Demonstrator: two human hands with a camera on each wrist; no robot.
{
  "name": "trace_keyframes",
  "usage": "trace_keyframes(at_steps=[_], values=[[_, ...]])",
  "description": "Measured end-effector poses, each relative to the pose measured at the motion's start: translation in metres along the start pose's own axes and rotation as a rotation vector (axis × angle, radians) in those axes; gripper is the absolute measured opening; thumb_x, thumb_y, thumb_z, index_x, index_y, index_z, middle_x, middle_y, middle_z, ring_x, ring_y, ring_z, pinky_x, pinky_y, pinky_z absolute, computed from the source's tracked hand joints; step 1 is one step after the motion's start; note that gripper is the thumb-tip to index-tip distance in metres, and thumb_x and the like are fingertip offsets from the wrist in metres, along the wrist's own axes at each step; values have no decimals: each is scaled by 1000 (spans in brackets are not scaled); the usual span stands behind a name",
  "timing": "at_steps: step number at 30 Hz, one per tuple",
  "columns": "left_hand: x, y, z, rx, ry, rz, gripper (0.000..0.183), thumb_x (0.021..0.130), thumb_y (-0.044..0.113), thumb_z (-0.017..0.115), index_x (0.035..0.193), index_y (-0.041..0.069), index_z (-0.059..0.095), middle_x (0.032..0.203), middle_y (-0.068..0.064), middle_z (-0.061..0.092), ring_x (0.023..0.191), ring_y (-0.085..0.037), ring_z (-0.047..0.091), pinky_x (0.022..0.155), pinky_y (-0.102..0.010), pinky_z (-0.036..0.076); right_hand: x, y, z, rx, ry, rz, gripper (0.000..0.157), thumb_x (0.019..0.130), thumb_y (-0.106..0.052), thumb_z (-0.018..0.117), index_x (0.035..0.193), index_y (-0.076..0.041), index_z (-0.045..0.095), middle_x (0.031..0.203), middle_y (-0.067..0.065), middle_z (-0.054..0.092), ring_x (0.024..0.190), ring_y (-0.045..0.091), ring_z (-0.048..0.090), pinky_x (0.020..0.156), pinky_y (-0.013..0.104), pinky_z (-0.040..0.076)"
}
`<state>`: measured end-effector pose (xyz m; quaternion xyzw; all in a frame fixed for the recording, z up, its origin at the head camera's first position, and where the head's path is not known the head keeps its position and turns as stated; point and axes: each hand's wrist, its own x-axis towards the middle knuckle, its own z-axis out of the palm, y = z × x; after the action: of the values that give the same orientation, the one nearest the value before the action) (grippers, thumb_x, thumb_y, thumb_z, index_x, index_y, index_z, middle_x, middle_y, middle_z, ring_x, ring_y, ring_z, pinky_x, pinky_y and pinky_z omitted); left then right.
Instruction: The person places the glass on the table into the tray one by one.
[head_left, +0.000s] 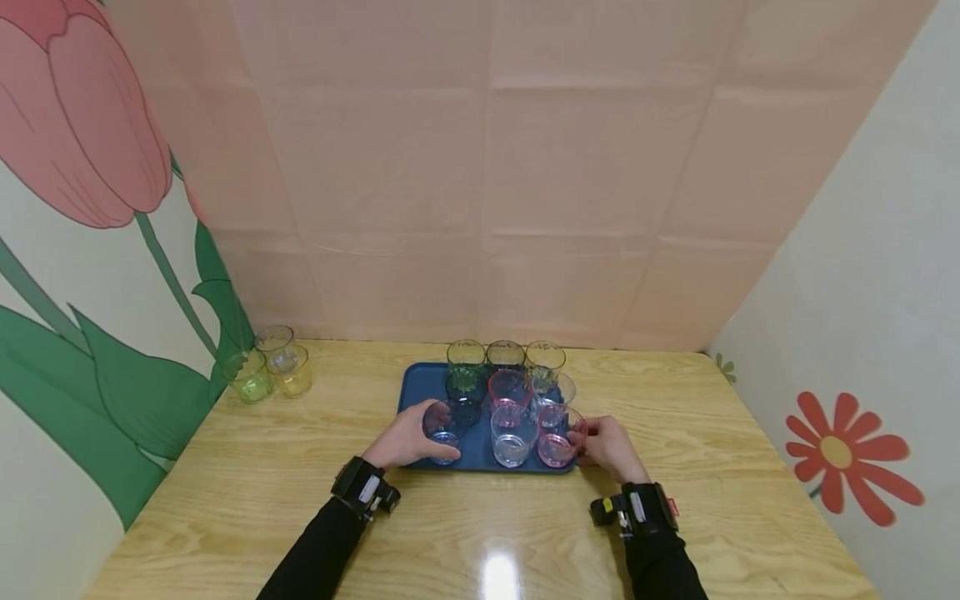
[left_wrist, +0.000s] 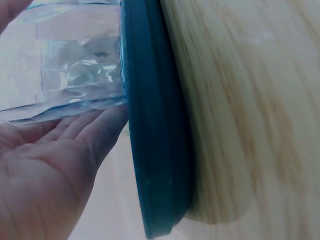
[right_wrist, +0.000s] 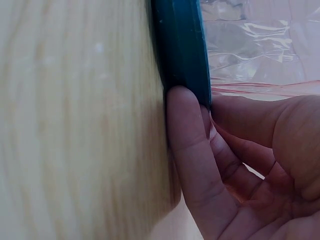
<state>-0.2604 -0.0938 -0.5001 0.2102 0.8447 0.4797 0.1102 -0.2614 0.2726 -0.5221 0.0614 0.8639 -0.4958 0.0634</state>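
A blue tray (head_left: 420,383) lies on the wooden table and carries rows of tinted drinking glasses. My left hand (head_left: 401,437) curls around a blue glass (head_left: 441,435) at the tray's front left corner; in the left wrist view, its fingers (left_wrist: 102,130) lie along the glass wall near the tray rim (left_wrist: 155,150). At the front right corner, my right hand (head_left: 611,446) pinches the tray edge (right_wrist: 182,45) between thumb and fingers, close beside a pink glass (head_left: 555,450). A clear glass (head_left: 513,437) stands between these two, towards the front.
Further back on the tray stand a green glass (head_left: 466,357), a yellow one (head_left: 546,357) and several others. Three more glasses, among them a yellow glass (head_left: 292,375), are grouped at the table's far left. A pink-covered wall (head_left: 480,208) rises behind the table.
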Motion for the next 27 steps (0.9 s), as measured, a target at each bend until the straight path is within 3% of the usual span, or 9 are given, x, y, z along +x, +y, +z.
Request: trace_keyframes(at_steps=[9, 22, 27], values=[[-2, 4, 5, 85, 2, -33, 84, 72, 51, 83, 138, 8, 50, 123, -7, 64, 113, -21, 61, 94, -40, 51, 0, 0, -1, -7, 7, 33, 10, 94, -6, 63, 91, 3, 67, 80, 6, 63, 66, 15, 62, 59, 34, 59], [0, 10, 14, 191, 23, -20, 85, 71, 60, 79, 133, 7, 54, 115, -6, 66, 102, -17, 62, 86, -37, 52, -1, -3, -1, -10, 6, 22, 10, 94, -5, 63, 91, 3, 68, 79, 6, 64, 66, 16, 63, 59, 34, 59], [1, 12, 18, 211, 20, -30, 84, 72, 60, 78, 133, 8, 54, 111, -4, 65, 89, -13, 58, 77, -32, 49, -1, -2, -1, 0, 12, 34, 9, 94, -4, 63, 91, 3, 67, 82, 6, 63, 66, 14, 62, 59, 34, 59]])
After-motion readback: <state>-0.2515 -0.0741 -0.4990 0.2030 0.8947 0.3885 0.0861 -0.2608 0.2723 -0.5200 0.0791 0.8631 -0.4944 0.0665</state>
